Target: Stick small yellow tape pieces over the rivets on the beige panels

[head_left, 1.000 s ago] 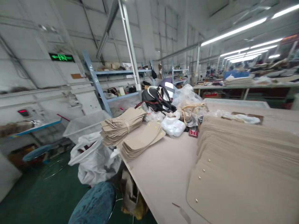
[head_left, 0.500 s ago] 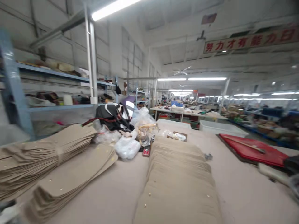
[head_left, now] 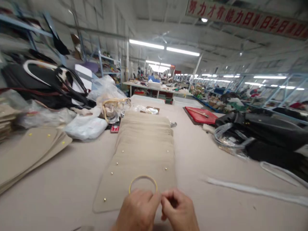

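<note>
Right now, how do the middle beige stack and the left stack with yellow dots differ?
The middle stack shows small shiny studs, while the left stack shows yellow dots. The middle stack stretches straight ahead of you; the left stack lies at a slant. Both are beige, layered pieces.

Yellow loop (head_left: 143,176) at left hand (head_left: 139,208).

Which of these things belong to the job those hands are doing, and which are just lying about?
Seemingly in the job:
yellow loop at the left hand
studded beige stack

Apparently just lying about:
black bag at far left
red board
white strip
</note>
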Demonstrator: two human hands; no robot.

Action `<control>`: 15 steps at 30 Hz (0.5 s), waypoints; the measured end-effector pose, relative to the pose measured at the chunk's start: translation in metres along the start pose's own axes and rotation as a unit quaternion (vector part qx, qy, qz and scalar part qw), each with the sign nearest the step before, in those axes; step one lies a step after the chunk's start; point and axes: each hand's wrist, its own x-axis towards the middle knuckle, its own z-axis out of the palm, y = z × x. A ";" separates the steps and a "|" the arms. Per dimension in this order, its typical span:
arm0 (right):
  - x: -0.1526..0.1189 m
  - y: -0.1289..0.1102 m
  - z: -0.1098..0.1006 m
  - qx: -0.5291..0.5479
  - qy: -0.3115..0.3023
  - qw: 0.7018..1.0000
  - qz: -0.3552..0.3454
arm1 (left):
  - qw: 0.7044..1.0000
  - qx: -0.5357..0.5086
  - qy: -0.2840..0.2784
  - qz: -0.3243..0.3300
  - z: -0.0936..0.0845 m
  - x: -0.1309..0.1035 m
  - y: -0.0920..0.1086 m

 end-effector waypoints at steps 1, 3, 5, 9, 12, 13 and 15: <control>0.006 0.004 -0.003 0.075 -0.021 0.994 0.076 | 1.000 0.019 0.009 0.019 0.003 0.004 0.003; 0.017 0.012 -0.015 0.182 -0.010 0.970 0.160 | 0.998 0.037 0.026 0.038 0.004 0.011 0.007; 0.026 0.019 -0.032 0.218 -0.009 0.956 0.198 | 0.998 0.053 0.017 0.016 0.005 0.015 0.004; 0.036 0.033 -0.056 0.168 -0.040 0.959 0.227 | 0.993 0.107 -0.045 -0.028 0.019 0.011 -0.017; 0.037 0.043 -0.053 0.120 -0.080 0.964 0.222 | 0.988 0.117 -0.099 -0.033 0.037 0.002 -0.028; 0.037 0.046 -0.050 0.103 -0.090 0.966 0.220 | 0.986 0.114 -0.117 -0.038 0.042 -0.001 -0.030; 0.038 0.049 -0.044 0.066 -0.104 0.968 0.218 | 0.982 0.104 -0.147 -0.047 0.047 -0.003 -0.031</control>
